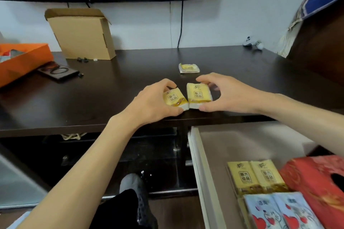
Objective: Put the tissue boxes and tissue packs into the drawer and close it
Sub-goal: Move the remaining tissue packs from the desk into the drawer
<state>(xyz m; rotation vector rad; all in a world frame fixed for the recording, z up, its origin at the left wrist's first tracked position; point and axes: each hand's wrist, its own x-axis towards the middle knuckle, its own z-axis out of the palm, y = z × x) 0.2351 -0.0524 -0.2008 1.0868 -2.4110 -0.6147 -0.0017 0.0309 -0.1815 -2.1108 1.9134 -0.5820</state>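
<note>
The dark table (115, 87) was found largely bare near its front edge. The drawer (202, 163) stood open below right, packs at its front and bare floor behind. One yellow tissue pack (175, 98) was gripped by the left hand (149, 104), another (199, 95) by the right hand (229, 95), both at the table edge, touching

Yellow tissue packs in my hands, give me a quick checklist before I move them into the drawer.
1. Left hand grips left yellow pack: ok.
2. Right hand grips right yellow pack: ok.
3. Drawer open: ok.
4. Bare drawer floor behind the stored packs and red tissue box: ok.
5. All packs collected: not ok, a small pack lies on the tabletop.
</note>
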